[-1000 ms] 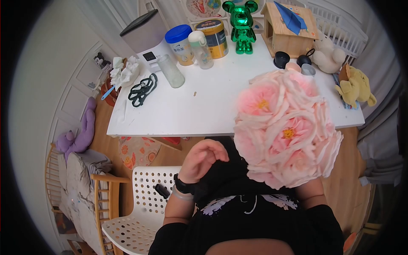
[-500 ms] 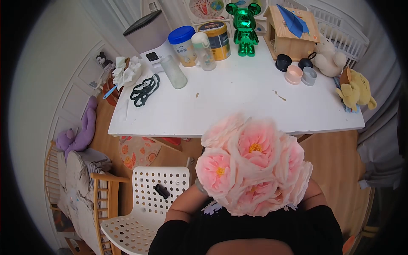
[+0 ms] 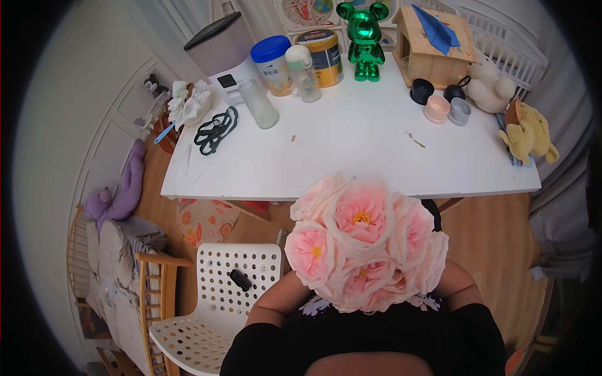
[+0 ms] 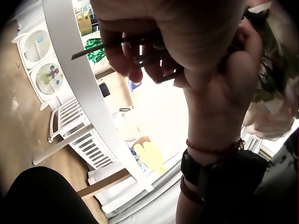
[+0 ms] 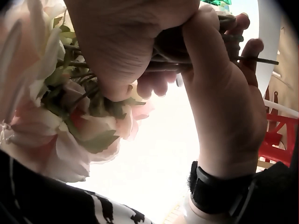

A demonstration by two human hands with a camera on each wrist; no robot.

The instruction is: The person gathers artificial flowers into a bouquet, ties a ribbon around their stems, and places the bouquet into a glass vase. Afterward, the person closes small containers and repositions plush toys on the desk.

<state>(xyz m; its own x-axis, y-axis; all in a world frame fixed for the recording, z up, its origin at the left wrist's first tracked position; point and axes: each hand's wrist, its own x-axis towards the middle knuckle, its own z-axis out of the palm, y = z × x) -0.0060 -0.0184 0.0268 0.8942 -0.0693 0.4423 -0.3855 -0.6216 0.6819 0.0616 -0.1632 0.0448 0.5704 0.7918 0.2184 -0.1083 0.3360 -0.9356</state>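
Observation:
A bouquet of pink roses (image 3: 367, 241) is held in front of the body in the head view, its blossoms hiding both hands. The left hand (image 4: 187, 32) curls round the lower part of the dark stems (image 5: 170, 51), near their cut ends. One thin stem (image 4: 88, 52) sticks out past its fingers. Closer to the blossoms (image 5: 60, 140), the right hand (image 5: 121, 42) grips the same stems, its fingertips showing beneath them. The two hands are close together, and parts of their fingers hide each other.
Beyond the bouquet stands a white table (image 3: 338, 150) with a frosted glass (image 3: 258, 105), dark cord (image 3: 216, 130), cans, a green bear figure (image 3: 365, 44), small cups (image 3: 437, 109), a wooden house (image 3: 433, 56) and a yellow plush (image 3: 528, 133). A white chair (image 3: 207, 307) is at the left.
The bouquet has come down and left, close to the body. The left hand, raised and free a second ago, has gone behind the blossoms to the stems. Lately the bouquet has shifted slightly left.

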